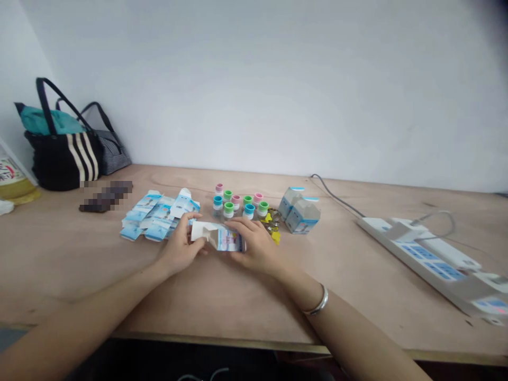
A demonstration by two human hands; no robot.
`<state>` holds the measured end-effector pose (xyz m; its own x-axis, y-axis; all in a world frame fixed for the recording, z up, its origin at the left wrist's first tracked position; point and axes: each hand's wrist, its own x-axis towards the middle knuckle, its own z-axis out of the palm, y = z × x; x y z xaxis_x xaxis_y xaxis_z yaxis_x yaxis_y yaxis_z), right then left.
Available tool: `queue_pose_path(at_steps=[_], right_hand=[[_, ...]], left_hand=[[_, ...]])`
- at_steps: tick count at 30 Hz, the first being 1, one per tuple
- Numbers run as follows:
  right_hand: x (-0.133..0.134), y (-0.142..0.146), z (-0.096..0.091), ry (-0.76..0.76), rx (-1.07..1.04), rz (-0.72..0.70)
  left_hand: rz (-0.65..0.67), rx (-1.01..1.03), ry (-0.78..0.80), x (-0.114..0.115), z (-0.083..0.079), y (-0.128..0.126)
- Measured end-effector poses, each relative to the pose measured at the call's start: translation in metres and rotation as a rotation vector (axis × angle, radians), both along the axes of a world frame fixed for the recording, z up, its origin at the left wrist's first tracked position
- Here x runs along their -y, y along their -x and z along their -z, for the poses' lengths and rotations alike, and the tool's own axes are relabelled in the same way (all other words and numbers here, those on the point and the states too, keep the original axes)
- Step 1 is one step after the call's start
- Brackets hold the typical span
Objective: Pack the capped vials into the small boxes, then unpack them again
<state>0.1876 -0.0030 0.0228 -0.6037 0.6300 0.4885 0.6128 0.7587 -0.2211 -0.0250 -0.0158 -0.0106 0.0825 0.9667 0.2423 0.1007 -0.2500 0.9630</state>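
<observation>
A small blue-and-white carton [229, 241] lies sideways between my two hands, its flapped end facing left. My left hand [183, 244] grips the flaps at that end with thumb and fingers. Around the other end my right hand [254, 244] is closed, fingers over the top and thumb below. Just behind stand several small bottles [229, 209] with green, blue and pink caps. Flattened cartons [159, 216] are piled left of my left hand. To the right of my right hand, two folded-up cartons [304, 217] stand beside small yellow and brownish pieces [273, 225].
A white power strip [420, 259] with plugs and a grey cable [337, 197] runs along the right. At the back left are a black striped bag [65, 159], a grey bag [113, 151] and a dark, blurred-out object [105, 197]. The table's front edge [222, 343] is close to me.
</observation>
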Motion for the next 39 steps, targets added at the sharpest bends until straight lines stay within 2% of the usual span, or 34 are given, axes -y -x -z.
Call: queue_pose_path(at_steps=[4,10,12,14,17,21,23,30,35,39], right_hand=[[-0.006,-0.004,0.000,0.147,-0.079,-0.023],[-0.009,-0.006,0.001,0.217,-0.140,-0.015],[-0.008,-0.004,0.002,0.231,-0.126,-0.030],[-0.007,-0.002,0.002,0.238,-0.115,-0.048],[-0.006,-0.001,0.003,0.240,-0.126,-0.048],[-0.005,-0.002,0.003,0.251,-0.145,-0.017],[-0.005,-0.003,0.002,0.252,-0.135,-0.016],[-0.003,-0.003,0.001,0.238,-0.084,-0.067],[0.000,-0.002,-0.002,0.230,-0.091,-0.066],[0.002,-0.001,-0.004,0.231,-0.085,-0.076]], left_hand=[[0.052,-0.243,-0.013,0.001,0.005,0.004],[-0.041,-0.465,-0.248,-0.003,0.001,0.004],[0.004,-0.527,-0.330,-0.003,-0.002,0.002],[0.102,-0.561,-0.362,0.000,-0.004,0.001],[0.162,-0.485,-0.272,0.004,-0.007,0.001],[0.135,-0.116,-0.050,0.006,-0.010,0.004],[0.153,-0.017,0.014,0.004,-0.010,0.006],[0.142,-0.085,0.074,-0.003,0.000,0.002],[0.171,-0.108,0.083,-0.002,-0.002,0.002],[0.139,-0.152,0.070,-0.003,-0.001,0.003]])
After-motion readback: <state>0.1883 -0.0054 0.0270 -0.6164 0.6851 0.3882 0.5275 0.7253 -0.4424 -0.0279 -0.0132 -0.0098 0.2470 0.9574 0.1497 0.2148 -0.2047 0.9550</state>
